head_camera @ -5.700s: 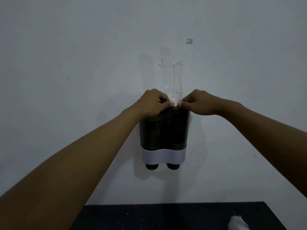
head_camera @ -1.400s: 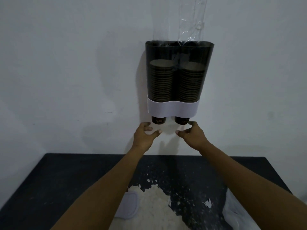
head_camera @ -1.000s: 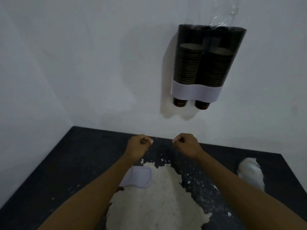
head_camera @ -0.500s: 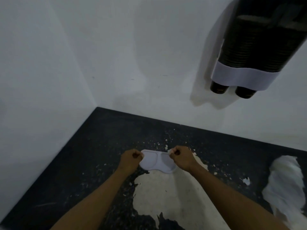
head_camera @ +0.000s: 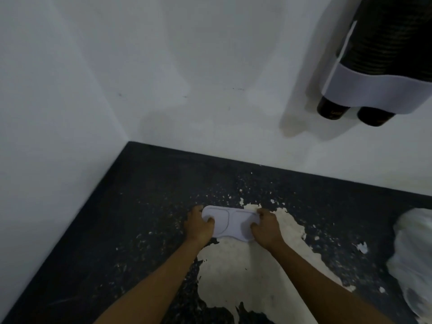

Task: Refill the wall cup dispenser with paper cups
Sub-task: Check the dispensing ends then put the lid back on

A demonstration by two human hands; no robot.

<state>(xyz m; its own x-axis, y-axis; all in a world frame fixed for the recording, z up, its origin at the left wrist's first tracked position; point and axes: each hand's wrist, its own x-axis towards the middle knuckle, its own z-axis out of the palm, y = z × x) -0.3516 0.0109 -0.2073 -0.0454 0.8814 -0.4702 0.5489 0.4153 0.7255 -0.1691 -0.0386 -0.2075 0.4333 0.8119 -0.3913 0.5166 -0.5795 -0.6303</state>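
Gripping the white dispenser lid (head_camera: 230, 224) at its two ends, the left hand (head_camera: 199, 226) and the right hand (head_camera: 266, 228) curl their fingers over it low in the centre of the frame, on the dark counter (head_camera: 140, 206) with its worn pale patch. The wall cup dispenser (head_camera: 383, 59) hangs at the upper right, its dark paper cups (head_camera: 332, 111) poking out below the white band. A crumpled plastic bag (head_camera: 413, 260) lies at the right edge.

Both hands grip a white double-lobed lid (head_camera: 230, 223) on the dark, paint-chipped counter (head_camera: 131, 206): left hand (head_camera: 199, 226) at its left end, right hand (head_camera: 265, 228) at its right. Wall dispenser (head_camera: 383, 64) upper right, dark cups (head_camera: 332, 111) protruding below
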